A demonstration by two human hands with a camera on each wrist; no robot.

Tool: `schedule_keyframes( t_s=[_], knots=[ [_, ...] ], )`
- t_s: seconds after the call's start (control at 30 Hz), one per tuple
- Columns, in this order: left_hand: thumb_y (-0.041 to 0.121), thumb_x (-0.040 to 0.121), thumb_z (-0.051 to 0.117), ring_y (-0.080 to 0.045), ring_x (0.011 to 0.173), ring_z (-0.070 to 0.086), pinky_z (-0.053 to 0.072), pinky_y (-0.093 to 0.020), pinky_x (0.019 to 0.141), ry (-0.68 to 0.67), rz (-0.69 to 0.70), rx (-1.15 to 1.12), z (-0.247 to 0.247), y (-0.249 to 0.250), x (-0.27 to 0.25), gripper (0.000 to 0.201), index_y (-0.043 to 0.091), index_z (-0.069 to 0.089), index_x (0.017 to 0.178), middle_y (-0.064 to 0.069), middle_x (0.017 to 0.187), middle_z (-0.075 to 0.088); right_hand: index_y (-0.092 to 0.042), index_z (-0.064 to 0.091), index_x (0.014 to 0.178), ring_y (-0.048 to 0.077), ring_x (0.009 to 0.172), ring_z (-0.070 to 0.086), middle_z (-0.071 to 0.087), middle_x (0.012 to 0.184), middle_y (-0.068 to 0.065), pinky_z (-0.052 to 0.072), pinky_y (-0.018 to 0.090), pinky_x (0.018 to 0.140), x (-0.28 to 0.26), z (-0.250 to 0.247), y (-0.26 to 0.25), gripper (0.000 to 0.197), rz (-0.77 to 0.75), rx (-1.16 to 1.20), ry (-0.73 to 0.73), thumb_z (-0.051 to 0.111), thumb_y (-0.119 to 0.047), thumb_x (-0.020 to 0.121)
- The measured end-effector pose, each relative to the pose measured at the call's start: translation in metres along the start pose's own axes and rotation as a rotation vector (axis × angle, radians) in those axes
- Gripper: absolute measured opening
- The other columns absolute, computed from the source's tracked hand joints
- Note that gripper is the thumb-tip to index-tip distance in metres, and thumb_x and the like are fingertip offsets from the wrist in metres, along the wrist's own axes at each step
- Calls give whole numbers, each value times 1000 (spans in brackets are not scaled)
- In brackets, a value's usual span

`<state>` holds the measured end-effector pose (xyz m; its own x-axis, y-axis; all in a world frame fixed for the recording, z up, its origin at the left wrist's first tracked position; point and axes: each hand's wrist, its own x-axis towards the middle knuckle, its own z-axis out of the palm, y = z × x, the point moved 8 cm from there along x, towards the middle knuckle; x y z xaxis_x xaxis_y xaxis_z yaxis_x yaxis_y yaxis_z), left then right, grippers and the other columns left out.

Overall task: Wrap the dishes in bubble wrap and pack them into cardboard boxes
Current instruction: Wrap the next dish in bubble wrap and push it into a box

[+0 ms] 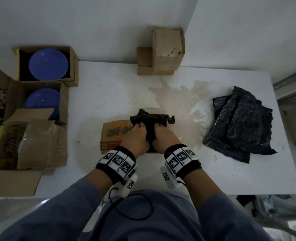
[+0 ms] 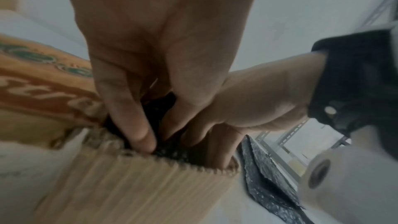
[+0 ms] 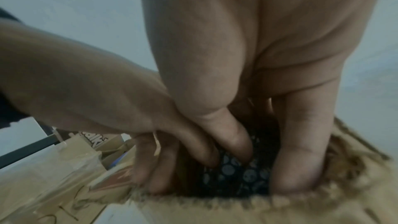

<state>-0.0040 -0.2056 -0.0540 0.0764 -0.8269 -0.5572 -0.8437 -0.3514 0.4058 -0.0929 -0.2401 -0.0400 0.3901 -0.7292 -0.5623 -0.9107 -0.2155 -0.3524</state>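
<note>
A bundle of black bubble wrap [image 1: 152, 119] sits in the open top of a printed cardboard box [image 1: 114, 134] at the middle of the white table [image 1: 248, 171]. My left hand [image 1: 135, 136] and right hand [image 1: 162, 135] grip the bundle side by side, fingers curled into it. In the left wrist view, the left fingers [image 2: 137, 132] dig into the wrap [image 2: 170, 152] just inside the box's corrugated edge [image 2: 129, 185]. The right wrist view has the right fingers [image 3: 237, 142] pressed into the wrap [image 3: 237, 176] inside the box rim [image 3: 215, 210]. What the wrap covers is hidden.
Two blue plates [image 1: 48, 65] [image 1: 42, 103] lie in open boxes at the far left. Flattened cartons [image 1: 39, 143] sit below them. A closed brown box [image 1: 162, 51] stands at the back. Loose black bubble wrap sheets [image 1: 239, 126] are piled on the right.
</note>
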Motion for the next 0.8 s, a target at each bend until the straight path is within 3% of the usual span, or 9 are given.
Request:
schedule_keyframes(
  t_s=[0.07,0.17,0.27,0.37,0.43,0.57,0.7,0.8],
  knots=[
    [17,91,54,-33,95,61,53,-41,73,-36,-2,65,2,1,7,43,2,43,130,-16,113,59,1,48,129,35,112,57,56,123,21,46,34,86,4,6,-3,40,15,-12,-49,51,-6,90],
    [15,94,49,-29,80,62,49,-36,64,-119,-26,83,6,1,10,34,1,48,125,-16,102,64,-1,60,117,32,98,63,64,111,19,47,32,75,7,9,-3,27,49,-24,-122,48,-7,94],
    [12,95,47,-28,76,63,49,-35,61,-110,-31,38,4,3,8,31,1,49,124,-16,98,66,-1,63,107,29,88,60,63,98,16,44,31,69,5,0,-1,20,60,-19,-98,48,-7,94],
    [12,95,46,-31,85,63,47,-35,62,-55,-20,28,-6,4,6,35,0,45,129,-17,104,65,-1,62,106,30,90,62,62,96,15,45,31,70,7,-2,-3,19,71,-34,-80,48,-6,94],
    [12,95,46,-28,80,58,44,-35,63,-59,-17,50,-8,6,5,33,2,46,126,-16,103,64,-2,64,103,30,91,63,66,101,16,46,32,70,10,8,-4,19,82,-44,-137,47,-7,95],
    [14,97,46,-28,78,62,55,-40,71,-164,-40,86,-4,6,10,17,5,56,106,-11,89,64,-3,63,104,30,89,63,64,96,12,46,32,70,10,9,-5,18,89,-63,-190,48,-8,95],
    [16,99,47,-28,76,59,55,-42,83,-245,-45,160,-4,6,20,19,8,55,84,-7,72,55,-3,59,103,27,80,54,55,91,12,43,32,69,10,-2,-6,14,97,-49,-194,48,-7,95],
    [17,98,46,-29,83,61,54,-41,80,-247,-26,205,-6,7,19,15,8,58,95,-7,82,58,-1,60,112,30,96,62,64,107,17,45,31,73,11,5,-8,21,105,-64,-258,47,-7,97]
  ],
)
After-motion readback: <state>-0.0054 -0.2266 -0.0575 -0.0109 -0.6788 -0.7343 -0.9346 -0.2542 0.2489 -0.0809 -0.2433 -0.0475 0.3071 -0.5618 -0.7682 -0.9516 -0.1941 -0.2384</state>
